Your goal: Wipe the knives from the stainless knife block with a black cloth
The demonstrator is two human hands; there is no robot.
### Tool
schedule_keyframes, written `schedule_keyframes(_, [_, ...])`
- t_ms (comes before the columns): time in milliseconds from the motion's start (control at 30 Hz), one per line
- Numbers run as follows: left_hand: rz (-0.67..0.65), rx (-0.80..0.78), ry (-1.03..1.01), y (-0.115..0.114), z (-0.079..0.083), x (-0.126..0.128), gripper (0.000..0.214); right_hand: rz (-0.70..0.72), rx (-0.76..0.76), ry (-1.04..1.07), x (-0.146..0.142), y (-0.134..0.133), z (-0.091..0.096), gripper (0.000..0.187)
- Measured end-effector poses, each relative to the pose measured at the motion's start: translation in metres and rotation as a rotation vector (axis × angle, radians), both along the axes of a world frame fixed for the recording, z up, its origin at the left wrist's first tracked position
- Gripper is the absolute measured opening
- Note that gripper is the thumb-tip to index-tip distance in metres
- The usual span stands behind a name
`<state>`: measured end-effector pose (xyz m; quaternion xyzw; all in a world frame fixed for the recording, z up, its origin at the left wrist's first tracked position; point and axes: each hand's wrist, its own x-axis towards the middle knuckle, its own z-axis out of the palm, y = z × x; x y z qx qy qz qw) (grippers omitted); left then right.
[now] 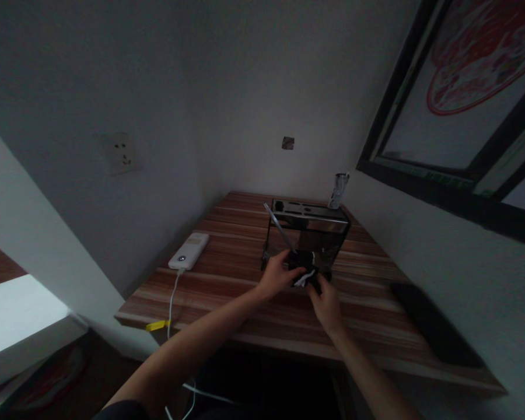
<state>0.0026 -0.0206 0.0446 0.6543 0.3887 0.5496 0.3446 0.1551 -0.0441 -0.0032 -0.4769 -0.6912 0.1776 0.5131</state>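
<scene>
The left hand (276, 276) and right hand (326, 303) both pinch a dark item (305, 259), perhaps cloth, between them, at the near side of the rack (310, 210) on the counter (231, 251).

Rack (315, 222): blocks us ahead, beyond the black bundle (303, 258).
Left lane: we could pass between rack and white device (191, 249).
Right lane: open up to the dark slab (433, 324).

Blk/wht item (305, 258), red-brn striped tbl (231, 262)
</scene>
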Motion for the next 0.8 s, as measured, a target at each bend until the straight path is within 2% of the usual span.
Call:
schedule_keyframes(400, [0.059, -0.013, -0.078, 0.004, 0.008, -0.005, 0.023, -0.022, 0.031, -0.046, -0.004, -0.003, 0.008, 0.023])
schedule_keyframes(533, [0.044, -0.007, -0.213, 0.009, 0.014, -0.012, 0.023, -0.004, 0.006, -0.063, -0.004, -0.004, 0.010, 0.026])
schedule_keyframes(800, [0.107, 0.006, -0.481, 0.020, 0.028, -0.030, 0.025, 0.044, 0.011, -0.061, -0.004, -0.003, 0.007, 0.028])
